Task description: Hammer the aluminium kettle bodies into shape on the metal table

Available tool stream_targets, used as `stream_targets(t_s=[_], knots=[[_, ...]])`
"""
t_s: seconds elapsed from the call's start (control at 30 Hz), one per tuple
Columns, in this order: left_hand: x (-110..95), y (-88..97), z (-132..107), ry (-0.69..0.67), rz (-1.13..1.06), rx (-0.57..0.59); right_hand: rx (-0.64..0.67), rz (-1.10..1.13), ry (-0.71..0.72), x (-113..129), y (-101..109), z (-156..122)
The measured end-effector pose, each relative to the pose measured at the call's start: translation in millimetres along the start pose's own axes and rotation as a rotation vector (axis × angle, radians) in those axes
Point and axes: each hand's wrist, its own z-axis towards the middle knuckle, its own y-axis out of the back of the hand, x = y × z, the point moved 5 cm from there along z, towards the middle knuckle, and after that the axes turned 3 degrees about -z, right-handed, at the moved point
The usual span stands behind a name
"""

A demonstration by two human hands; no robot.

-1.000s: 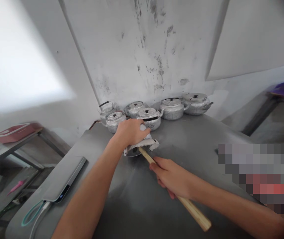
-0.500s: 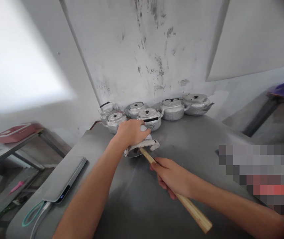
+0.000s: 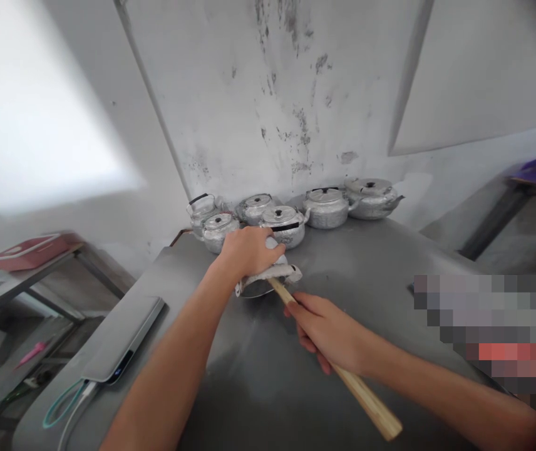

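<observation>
A small silver-coloured metal kettle [image 3: 273, 273] lies tipped over on the grey table, its dark opening facing me. My left hand [image 3: 250, 252] is wrapped over its top side and grips it. In my right hand [image 3: 325, 329], fingers closed, is a pale wooden stick [image 3: 370, 404]. The stick slants up and leftward, and its far end goes in at the kettle's opening, where its tip is hidden. Just beyond my left hand stand a lidded kettle with a black handle [image 3: 283, 217] and a smaller lidded kettle [image 3: 221, 232].
Several more aluminium kettles [image 3: 327, 207] stand along the wall at the back of the grey table [image 3: 249, 376]. A power bank [image 3: 124, 335] with a cable lies at the left edge. A red basket [image 3: 30, 250] sits on a side table. Something pixelated covers the right side.
The stick's far end has shifted slightly rightward at the kettle's opening. Both hands keep their grips and almost the same places.
</observation>
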Motion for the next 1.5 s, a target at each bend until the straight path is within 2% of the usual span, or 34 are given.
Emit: stream_targets(t_s=[0.13,0.33,0.43,0.53,0.73,0.87,1.03,1.13,1.33,1.5], knots=[[0,0.4,-1,0.005,-0.011,0.007,0.051,-0.054,-0.022,-8,-3,3],[2,-0.4,0,-0.003,-0.015,0.001,-0.018,-0.121,0.110,-6,-3,3],[2,-0.8,0,-0.003,-0.016,-0.002,0.002,-0.131,0.078,-6,-3,4],[2,-0.5,0,0.001,-0.011,-0.004,-0.034,-0.130,0.095,-5,0,5],[2,-0.2,0,0.001,-0.002,-0.008,0.024,-0.252,0.047,-4,-1,2],[1,-0.7,0,0.003,-0.010,-0.010,-0.058,-0.229,0.115,7,1,-2],[2,-0.7,0,0.010,-0.014,-0.005,-0.020,-0.237,0.070,5,0,-2],[2,-0.6,0,0.008,-0.009,-0.010,-0.057,-0.225,0.085,6,4,-2],[2,-0.9,1,0.006,-0.006,-0.013,-0.007,-0.249,0.033,5,1,-2],[2,-0.6,1,0.007,-0.013,-0.007,-0.071,-0.231,0.130,9,0,-1]])
